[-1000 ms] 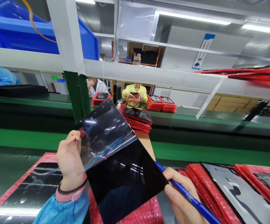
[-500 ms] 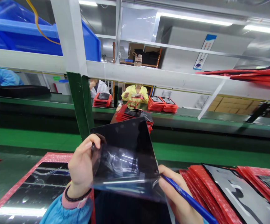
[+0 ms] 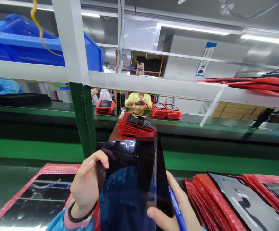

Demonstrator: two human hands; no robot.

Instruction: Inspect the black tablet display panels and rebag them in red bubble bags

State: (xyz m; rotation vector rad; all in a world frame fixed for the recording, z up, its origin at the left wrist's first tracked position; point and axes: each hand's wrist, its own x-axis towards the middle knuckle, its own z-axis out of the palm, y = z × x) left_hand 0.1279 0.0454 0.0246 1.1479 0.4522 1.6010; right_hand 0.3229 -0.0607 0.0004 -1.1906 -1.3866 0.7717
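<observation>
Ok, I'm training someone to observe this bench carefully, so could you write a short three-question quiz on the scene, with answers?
1. True or false: the left hand has a dark beaded bracelet at its wrist.
2. Besides the glossy black panel, what does the right hand hold? A) a yellow cord B) a blue pen-like tool C) a bottle
3. Fill in the blank: the stacked sleeves just to the right of the right hand are ____ in colour.

Key: 1 true; 2 B; 3 red.

Blue bin [image 3: 16, 51] above white beam [image 3: 178, 88], yellow cord [image 3: 41, 33] — blue-topped sign [image 3: 205, 59], person in yellow [image 3: 130, 98].
</observation>
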